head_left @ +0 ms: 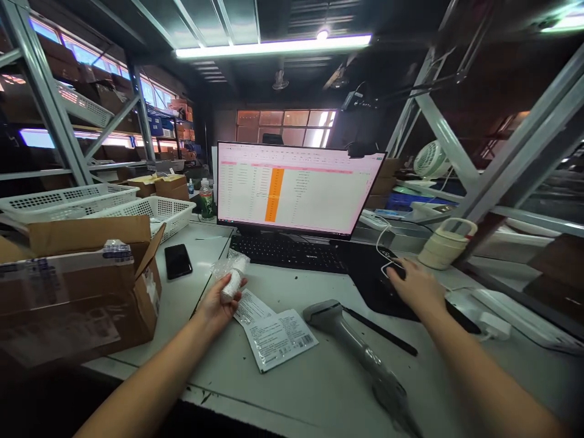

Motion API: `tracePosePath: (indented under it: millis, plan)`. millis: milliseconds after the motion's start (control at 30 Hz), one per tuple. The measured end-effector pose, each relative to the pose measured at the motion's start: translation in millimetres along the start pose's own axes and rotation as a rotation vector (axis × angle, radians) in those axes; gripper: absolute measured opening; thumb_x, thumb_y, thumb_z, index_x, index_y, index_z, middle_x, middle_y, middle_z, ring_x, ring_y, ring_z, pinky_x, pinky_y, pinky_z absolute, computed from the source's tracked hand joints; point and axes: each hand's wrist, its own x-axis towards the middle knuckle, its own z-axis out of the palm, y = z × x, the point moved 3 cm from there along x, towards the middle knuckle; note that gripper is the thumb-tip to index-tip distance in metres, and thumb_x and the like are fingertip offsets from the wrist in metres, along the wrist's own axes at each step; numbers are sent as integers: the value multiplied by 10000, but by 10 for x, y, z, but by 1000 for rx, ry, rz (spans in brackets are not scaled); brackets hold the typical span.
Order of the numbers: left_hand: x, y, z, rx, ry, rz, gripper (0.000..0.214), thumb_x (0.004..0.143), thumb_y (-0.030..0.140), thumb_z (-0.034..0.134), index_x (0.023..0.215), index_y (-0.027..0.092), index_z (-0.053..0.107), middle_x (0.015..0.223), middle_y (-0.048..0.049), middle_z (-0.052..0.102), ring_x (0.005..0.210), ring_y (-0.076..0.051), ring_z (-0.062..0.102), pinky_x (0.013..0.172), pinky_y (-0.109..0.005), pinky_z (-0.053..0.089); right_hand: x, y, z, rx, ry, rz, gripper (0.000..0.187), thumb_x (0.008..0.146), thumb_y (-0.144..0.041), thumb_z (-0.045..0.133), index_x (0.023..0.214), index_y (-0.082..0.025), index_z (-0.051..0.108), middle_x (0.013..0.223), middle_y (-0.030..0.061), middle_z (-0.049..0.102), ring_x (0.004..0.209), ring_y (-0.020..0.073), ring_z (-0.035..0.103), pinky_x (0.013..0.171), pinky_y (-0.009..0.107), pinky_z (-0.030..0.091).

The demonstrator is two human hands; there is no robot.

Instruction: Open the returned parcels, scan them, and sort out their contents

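My left hand point(220, 307) is closed around a white bandage roll point(233, 281) in crinkled clear plastic, held above the desk in front of the keyboard point(287, 252). Just below it lie two printed white packets point(280, 339), one partly over the other, with a barcode on the upper one. On the black mouse pad point(365, 274), my right hand point(417, 286) curves over a dark computer mouse point(389, 287) that is mostly hidden by the fingers. A grey handheld barcode scanner point(360, 353) lies between my forearms, beside a black pen-like stick point(381, 331).
A monitor point(296, 191) showing a spreadsheet stands behind the keyboard. An open cardboard box point(77, 298), a phone point(178, 261), white baskets point(168, 213) and a bottle point(207, 199) are at left. A cream lidded cup point(444, 246) and a power strip point(472, 304) are at right.
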Motion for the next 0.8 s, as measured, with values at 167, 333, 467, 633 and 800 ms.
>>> tracePosePath:
  millis: [167,333,467,633,800]
  plan:
    - [11,-31,-23,-41,12,-55,287,1007,220,579,1266,99,544,916,-112,737,498,-104,646,357,-128,433,-207,73,473,-92,-109,27,541,971,-480,468,1319,-127,684,1357,222,629,1138,391,653,956,507,531]
    - [5,-33,-15,-78,12,-69,304,1006,228,580,1278,97,550,920,-114,734,482,-96,624,356,-133,428,-317,39,575,-178,-109,-31,514,983,-378,429,1379,-136,649,1369,208,621,1073,381,662,932,491,530]
    - [12,-41,-35,-92,9,-87,326,999,243,591,1295,113,549,970,-119,747,497,-96,631,372,-144,454,-324,5,531,-165,-166,11,523,986,-371,408,1402,-139,623,1393,183,603,1091,375,641,937,468,523]
    - [24,-42,-49,-119,-21,-117,313,1005,247,571,1279,97,559,958,-114,754,503,-101,634,369,-152,458,-328,-5,531,-160,-176,27,529,979,-380,421,1396,-128,626,1393,188,597,1115,373,629,954,457,510]
    - [-4,-30,-36,-131,2,-117,289,999,247,580,1249,103,570,956,-110,757,495,-94,621,365,-150,446,-334,-29,508,-154,-167,8,520,979,-367,411,1376,-125,643,1369,198,610,1105,373,635,936,463,513]
